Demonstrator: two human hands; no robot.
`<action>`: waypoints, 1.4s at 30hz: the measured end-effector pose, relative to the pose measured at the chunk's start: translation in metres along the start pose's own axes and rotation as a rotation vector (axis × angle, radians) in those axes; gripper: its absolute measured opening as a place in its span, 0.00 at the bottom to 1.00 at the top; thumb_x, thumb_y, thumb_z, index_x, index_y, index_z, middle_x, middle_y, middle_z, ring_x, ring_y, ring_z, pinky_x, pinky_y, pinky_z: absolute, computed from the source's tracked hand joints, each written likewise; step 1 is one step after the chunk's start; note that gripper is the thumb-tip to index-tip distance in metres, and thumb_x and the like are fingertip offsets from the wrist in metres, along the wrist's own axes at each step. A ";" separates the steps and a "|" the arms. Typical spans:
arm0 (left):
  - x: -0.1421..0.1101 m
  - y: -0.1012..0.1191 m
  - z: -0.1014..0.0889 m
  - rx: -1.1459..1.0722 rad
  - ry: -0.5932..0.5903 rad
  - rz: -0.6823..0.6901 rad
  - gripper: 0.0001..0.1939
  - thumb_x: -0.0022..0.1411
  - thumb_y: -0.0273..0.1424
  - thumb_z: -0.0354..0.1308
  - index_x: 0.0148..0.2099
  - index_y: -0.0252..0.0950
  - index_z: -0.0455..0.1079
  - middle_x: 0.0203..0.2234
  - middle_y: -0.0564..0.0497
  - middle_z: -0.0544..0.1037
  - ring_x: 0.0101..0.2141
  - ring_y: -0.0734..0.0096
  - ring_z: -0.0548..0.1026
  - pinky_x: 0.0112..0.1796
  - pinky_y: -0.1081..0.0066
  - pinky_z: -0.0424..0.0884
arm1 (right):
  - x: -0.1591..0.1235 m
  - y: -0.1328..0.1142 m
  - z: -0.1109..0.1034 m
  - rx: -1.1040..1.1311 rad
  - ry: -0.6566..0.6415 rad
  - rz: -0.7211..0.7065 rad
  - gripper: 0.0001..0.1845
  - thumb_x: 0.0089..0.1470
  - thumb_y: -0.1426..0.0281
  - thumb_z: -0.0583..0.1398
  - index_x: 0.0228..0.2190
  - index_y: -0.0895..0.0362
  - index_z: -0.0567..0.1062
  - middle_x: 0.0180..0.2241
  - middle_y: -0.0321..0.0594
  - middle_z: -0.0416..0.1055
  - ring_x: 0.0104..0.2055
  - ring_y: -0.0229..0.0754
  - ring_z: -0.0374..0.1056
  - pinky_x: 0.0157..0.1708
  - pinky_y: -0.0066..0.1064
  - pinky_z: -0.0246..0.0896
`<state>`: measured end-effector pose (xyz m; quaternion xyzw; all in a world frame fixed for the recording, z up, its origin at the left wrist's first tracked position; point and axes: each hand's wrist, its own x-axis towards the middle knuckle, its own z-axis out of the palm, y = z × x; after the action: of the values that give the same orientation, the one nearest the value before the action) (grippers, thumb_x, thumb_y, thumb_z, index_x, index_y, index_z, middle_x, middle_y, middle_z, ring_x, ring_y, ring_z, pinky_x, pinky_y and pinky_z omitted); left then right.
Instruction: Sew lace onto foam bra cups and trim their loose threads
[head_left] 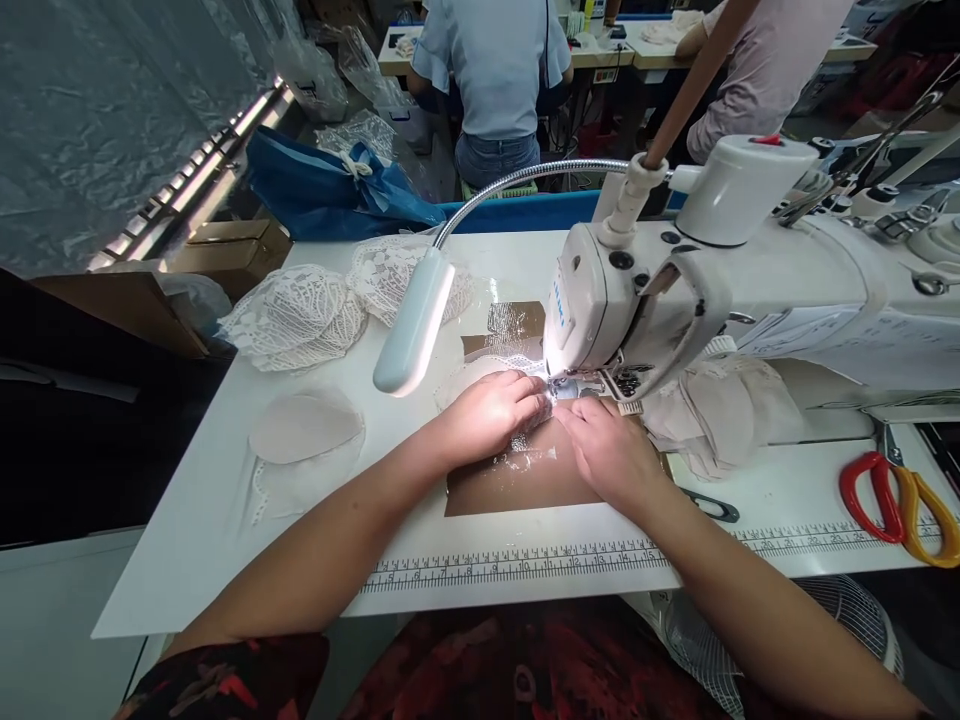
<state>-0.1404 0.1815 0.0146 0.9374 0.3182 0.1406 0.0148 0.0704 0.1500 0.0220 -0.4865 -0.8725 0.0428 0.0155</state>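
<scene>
At the needle of a white sewing machine (592,300), my two hands work close together on a white lace-edged fabric piece (459,386). My left hand (491,412) lies over the fabric on the needle's left side, its fingers closed and pressing on the cloth. Just right of the needle, my right hand (611,455) has its fingers curled together, with thumb and fingertips at the fabric's near edge. The fingers hide part of the cloth. Brown sheeting (517,485) with clear tape over it covers the machine bed beneath both hands.
White lace pieces (296,318) are heaped at back left, with pale oval pads (307,428) nearer. More cut fabric (720,415) lies right of the needle. Red-and-yellow scissors (896,505) rest by the front-right edge. A lamp (414,325) overhangs the table. Two people sit beyond.
</scene>
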 end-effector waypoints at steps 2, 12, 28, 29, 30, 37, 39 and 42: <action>0.000 0.002 -0.001 0.002 -0.034 0.017 0.16 0.70 0.27 0.45 0.53 0.33 0.71 0.51 0.43 0.74 0.44 0.60 0.72 0.43 0.61 0.71 | 0.000 0.002 0.002 0.006 0.045 -0.018 0.23 0.55 0.80 0.52 0.50 0.57 0.76 0.38 0.45 0.74 0.40 0.47 0.66 0.33 0.34 0.56; 0.002 -0.011 0.000 -0.068 -0.054 0.038 0.18 0.69 0.25 0.46 0.56 0.34 0.70 0.54 0.45 0.74 0.45 0.60 0.71 0.45 0.61 0.69 | 0.004 0.006 0.010 -0.025 0.147 -0.017 0.27 0.54 0.80 0.53 0.53 0.54 0.75 0.38 0.45 0.76 0.39 0.47 0.66 0.30 0.33 0.56; 0.005 -0.017 0.003 -0.042 -0.022 -0.024 0.18 0.66 0.24 0.50 0.56 0.34 0.70 0.51 0.43 0.75 0.47 0.57 0.70 0.45 0.60 0.67 | 0.002 0.011 0.014 0.139 0.182 0.013 0.23 0.56 0.78 0.52 0.50 0.52 0.76 0.37 0.41 0.76 0.39 0.44 0.68 0.33 0.31 0.58; 0.005 -0.016 0.002 -0.030 -0.024 -0.031 0.18 0.66 0.24 0.50 0.56 0.35 0.70 0.51 0.42 0.75 0.49 0.56 0.69 0.47 0.59 0.67 | 0.002 0.011 0.014 0.148 0.189 0.010 0.23 0.56 0.78 0.52 0.50 0.53 0.76 0.38 0.41 0.76 0.39 0.44 0.68 0.33 0.31 0.58; 0.004 -0.015 0.001 -0.014 -0.026 -0.046 0.17 0.67 0.25 0.49 0.56 0.35 0.70 0.52 0.42 0.74 0.51 0.55 0.68 0.48 0.58 0.66 | 0.002 0.011 0.013 0.160 0.197 0.004 0.23 0.57 0.77 0.52 0.50 0.53 0.76 0.39 0.41 0.76 0.39 0.44 0.69 0.34 0.31 0.59; -0.003 0.009 -0.010 0.100 -0.099 -0.189 0.16 0.69 0.33 0.47 0.46 0.32 0.74 0.46 0.42 0.76 0.37 0.61 0.72 0.38 0.64 0.69 | -0.002 0.012 0.008 0.211 0.204 -0.033 0.22 0.58 0.77 0.51 0.50 0.57 0.76 0.44 0.42 0.77 0.40 0.42 0.71 0.37 0.30 0.62; -0.003 0.014 -0.009 0.083 -0.086 -0.208 0.16 0.70 0.33 0.47 0.44 0.32 0.75 0.43 0.44 0.77 0.36 0.63 0.73 0.37 0.65 0.69 | -0.003 0.011 0.007 0.191 0.183 -0.039 0.20 0.59 0.76 0.51 0.48 0.57 0.77 0.44 0.43 0.77 0.40 0.43 0.71 0.36 0.30 0.61; 0.000 0.019 -0.005 0.039 -0.030 -0.184 0.16 0.70 0.32 0.47 0.45 0.32 0.75 0.43 0.43 0.78 0.38 0.63 0.73 0.39 0.64 0.70 | -0.003 0.010 0.007 0.164 0.169 -0.045 0.19 0.60 0.75 0.51 0.45 0.56 0.78 0.42 0.43 0.77 0.40 0.43 0.71 0.35 0.30 0.60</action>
<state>-0.1305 0.1663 0.0220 0.9063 0.4054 0.1184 0.0144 0.0800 0.1527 0.0139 -0.4656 -0.8725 0.0723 0.1298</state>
